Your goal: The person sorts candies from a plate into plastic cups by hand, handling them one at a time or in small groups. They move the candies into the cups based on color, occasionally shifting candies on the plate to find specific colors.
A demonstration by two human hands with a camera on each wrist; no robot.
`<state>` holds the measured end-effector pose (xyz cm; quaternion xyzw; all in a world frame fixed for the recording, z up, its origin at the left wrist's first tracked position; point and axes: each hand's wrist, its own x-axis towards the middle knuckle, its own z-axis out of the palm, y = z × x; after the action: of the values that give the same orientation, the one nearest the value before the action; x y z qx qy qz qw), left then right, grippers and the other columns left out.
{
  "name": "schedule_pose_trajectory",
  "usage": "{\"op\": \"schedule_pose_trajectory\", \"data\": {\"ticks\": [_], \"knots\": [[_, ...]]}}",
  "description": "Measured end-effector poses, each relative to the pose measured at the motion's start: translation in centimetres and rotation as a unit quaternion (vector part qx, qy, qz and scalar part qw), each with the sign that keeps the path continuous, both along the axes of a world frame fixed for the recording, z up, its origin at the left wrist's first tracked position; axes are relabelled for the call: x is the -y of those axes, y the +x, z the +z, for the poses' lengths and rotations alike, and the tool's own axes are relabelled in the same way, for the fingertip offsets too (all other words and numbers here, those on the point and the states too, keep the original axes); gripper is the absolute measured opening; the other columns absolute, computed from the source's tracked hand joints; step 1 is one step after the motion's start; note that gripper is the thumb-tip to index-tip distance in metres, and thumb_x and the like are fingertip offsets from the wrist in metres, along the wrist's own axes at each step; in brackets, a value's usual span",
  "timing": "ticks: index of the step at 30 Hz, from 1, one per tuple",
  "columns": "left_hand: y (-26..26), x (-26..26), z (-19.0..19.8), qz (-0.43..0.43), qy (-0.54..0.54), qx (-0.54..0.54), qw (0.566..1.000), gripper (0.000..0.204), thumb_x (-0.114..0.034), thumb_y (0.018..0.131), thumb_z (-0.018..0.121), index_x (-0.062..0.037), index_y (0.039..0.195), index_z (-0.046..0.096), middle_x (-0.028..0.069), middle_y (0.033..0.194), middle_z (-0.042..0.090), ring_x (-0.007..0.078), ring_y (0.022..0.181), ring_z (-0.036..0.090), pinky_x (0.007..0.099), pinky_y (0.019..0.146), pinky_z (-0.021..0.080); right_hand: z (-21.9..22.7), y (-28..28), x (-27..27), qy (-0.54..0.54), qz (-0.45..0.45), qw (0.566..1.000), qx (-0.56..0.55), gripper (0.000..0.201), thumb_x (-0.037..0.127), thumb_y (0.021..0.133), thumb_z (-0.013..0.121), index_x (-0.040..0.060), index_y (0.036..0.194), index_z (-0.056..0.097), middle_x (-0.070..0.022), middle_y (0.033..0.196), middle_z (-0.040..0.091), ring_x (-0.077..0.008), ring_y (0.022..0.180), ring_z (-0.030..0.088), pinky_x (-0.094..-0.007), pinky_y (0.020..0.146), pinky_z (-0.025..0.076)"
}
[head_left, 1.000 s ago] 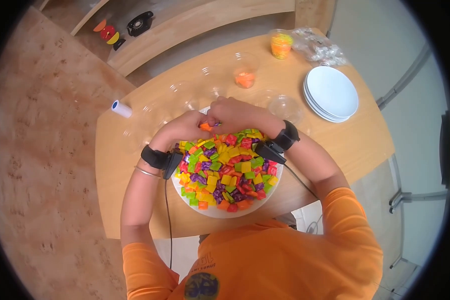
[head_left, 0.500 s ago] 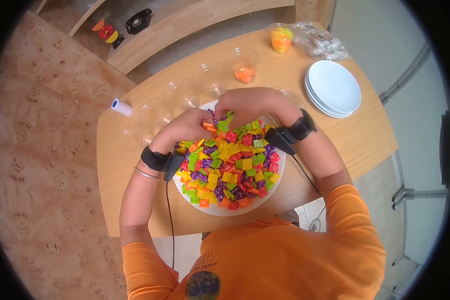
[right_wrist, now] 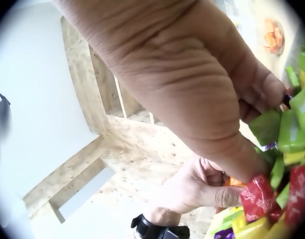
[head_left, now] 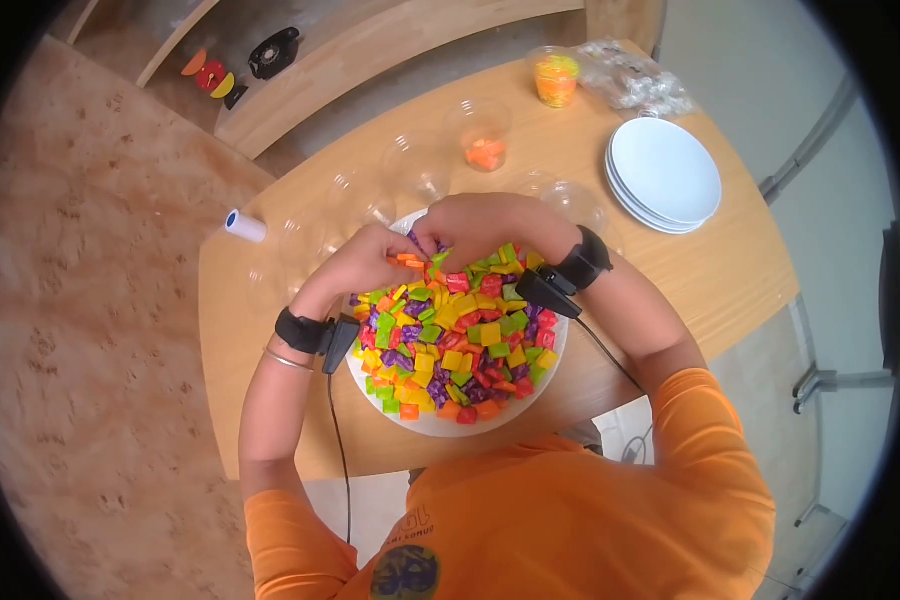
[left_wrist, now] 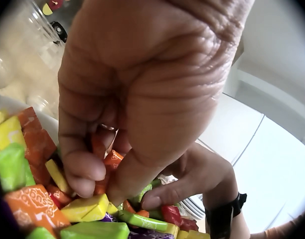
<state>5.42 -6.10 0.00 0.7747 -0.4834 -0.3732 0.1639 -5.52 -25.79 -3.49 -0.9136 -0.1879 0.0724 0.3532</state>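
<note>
the heap of wrapped sweets (head_left: 470,330) fills the large white plate (head_left: 450,430) by the near edge of the tabletop (head_left: 270,400), and both hands work at its far side. the left hand (head_left: 367,258) has its fingers curled, pinching orange sweets (left_wrist: 114,160) between thumb and fingertips with little gap left. the right hand (head_left: 485,228) is bent over the pile, thumb a little apart from the fingers, with a green sweet (right_wrist: 267,128) in the space between; whether it has a grip on anything i cannot tell. a light pinch by the fingertips seems best for the left hand, since a hard squeeze may shoot slick wrappers out. the right hand does well to part the pile gently, lifting from the top rather than digging, because the heap reaches close to the rim and loose pieces could slide off. with the hands so near each other, small finger moves should avoid a knock. beyond the plate stand light clear cups, one (head_left: 575,205) just beside the right forearm and easily tipped; another cup (head_left: 485,154) holds a few orange pieces. a stack of white plates (head_left: 663,172) sits by the right edge, a filled cup (head_left: 556,80) and a plastic bag (head_left: 635,85) at the far right corner. the black cord (head_left: 340,440) at the left wrist could drag on the near edge.
</note>
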Motion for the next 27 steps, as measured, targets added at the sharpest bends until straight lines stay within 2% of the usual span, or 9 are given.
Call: {"op": "schedule_pose_trajectory", "data": {"ticks": [4, 6, 9, 15, 17, 21, 23, 25, 27], "knots": [[1.6, -0.2, 2.5, 0.063, -0.061, -0.095, 0.992, 0.023, -0.008, 0.087, 0.078, 0.0003, 0.109, 0.075, -0.0001, 0.082, 0.072, 0.0035, 0.073, 0.060, 0.0220, 0.065, 0.047, -1.6, 0.4, 0.3, 0.014, 0.017, 0.998, 0.051, 0.037, 0.021, 0.071, 0.085, 0.0062, 0.102, 0.071, -0.0104, 0.081, 0.071, -0.0260, 0.076, 0.071, -0.0371, 0.063, 0.053], [1.8, 1.9, 5.2, 0.091, -0.067, -0.121, 0.986, 0.023, -0.008, 0.087, 0.078, -0.0002, 0.109, 0.075, 0.0005, 0.082, 0.072, 0.0034, 0.069, 0.059, 0.0214, 0.061, 0.046, -1.9, 0.5, -0.2, 0.034, 0.017, 0.999, -0.023, 0.038, 0.020, 0.073, 0.082, 0.0098, 0.109, 0.073, -0.0109, 0.088, 0.070, -0.0278, 0.084, 0.068, -0.0394, 0.074, 0.054], [2.7, 6.5, 7.5, 0.093, -0.114, -0.110, 0.983, 0.022, -0.007, 0.087, 0.077, 0.0000, 0.108, 0.075, 0.0021, 0.082, 0.072, 0.0036, 0.064, 0.059, 0.0209, 0.056, 0.045, -1.8, 0.5, -0.5, 0.011, 0.023, 0.999, -0.023, 0.034, 0.017, 0.074, 0.081, 0.0094, 0.106, 0.075, -0.0112, 0.087, 0.070, -0.0275, 0.084, 0.068, -0.0399, 0.074, 0.054], [4.6, 15.1, 5.2, 0.044, -0.132, -0.015, 0.990, 0.028, -0.008, 0.088, 0.075, 0.0033, 0.113, 0.073, 0.0016, 0.079, 0.070, 0.0055, 0.066, 0.063, 0.0216, 0.059, 0.050, -1.1, 0.2, -0.2, -0.006, 0.019, 1.000, -0.009, 0.031, 0.013, 0.073, 0.081, 0.0077, 0.103, 0.074, -0.0110, 0.088, 0.071, -0.0295, 0.085, 0.069, -0.0400, 0.075, 0.054], [4.6, 16.1, 4.6, 0.064, -0.125, -0.017, 0.990, 0.034, -0.010, 0.090, 0.073, 0.0052, 0.120, 0.070, 0.0042, 0.090, 0.072, 0.0093, 0.076, 0.068, 0.0244, 0.069, 0.056, -0.9, 0.0, 0.0, -0.004, 0.024, 1.000, 0.006, 0.032, 0.010, 0.072, 0.080, 0.0066, 0.103, 0.073, -0.0118, 0.091, 0.072, -0.0295, 0.088, 0.069, -0.0395, 0.077, 0.054], [3.9, 13.3, 5.6, 0.080, -0.165, -0.061, 0.981, 0.044, -0.014, 0.093, 0.072, 0.0044, 0.132, 0.062, 0.0085, 0.110, 0.071, 0.0128, 0.093, 0.069, 0.0291, 0.083, 0.058, -1.2, 0.0, 0.1, -0.003, 0.042, 0.999, 0.002, 0.031, 0.009, 0.074, 0.078, 0.0060, 0.103, 0.072, -0.0123, 0.095, 0.074, -0.0289, 0.089, 0.070, -0.0394, 0.078, 0.054], [2.5, 10.1, 6.8, 0.092, -0.197, -0.083, 0.973, 0.043, -0.013, 0.093, 0.071, 0.0037, 0.132, 0.063, 0.0072, 0.108, 0.071, 0.0126, 0.092, 0.069, 0.0285, 0.083, 0.057, -1.5, 0.3, 0.7, 0.041, 0.048, 0.998, 0.015, 0.030, 0.005, 0.075, 0.075, 0.0022, 0.104, 0.071, -0.0113, 0.088, 0.070, -0.0233, 0.067, 0.071, -0.0346, 0.059, 0.057], [1.4, 6.4, 6.6, 0.101, -0.232, -0.102, 0.962, 0.041, -0.012, 0.094, 0.071, 0.0030, 0.131, 0.064, 0.0060, 0.106, 0.071, 0.0124, 0.091, 0.069, 0.0278, 0.083, 0.057, 0.6, -0.6, 1.9, 0.081, 0.023, 0.996, -0.034, 0.032, 0.004, 0.077, 0.074, 0.0035, 0.108, 0.071, -0.0093, 0.091, 0.071, -0.0213, 0.072, 0.070, -0.0332, 0.063, 0.056], [0.1, 2.9, 5.6, 0.109, -0.173, -0.117, 0.972, 0.036, -0.010, 0.094, 0.071, 0.0023, 0.128, 0.065, 0.0041, 0.104, 0.071, 0.0116, 0.090, 0.069, 0.0271, 0.083, 0.056, 2.5, -1.6, 3.3, 0.124, -0.010, 0.988, -0.094, 0.036, 0.001, 0.080, 0.072, 0.0041, 0.116, 0.070, -0.0061, 0.092, 0.070, -0.0154, 0.076, 0.069, -0.0276, 0.063, 0.055]]}}
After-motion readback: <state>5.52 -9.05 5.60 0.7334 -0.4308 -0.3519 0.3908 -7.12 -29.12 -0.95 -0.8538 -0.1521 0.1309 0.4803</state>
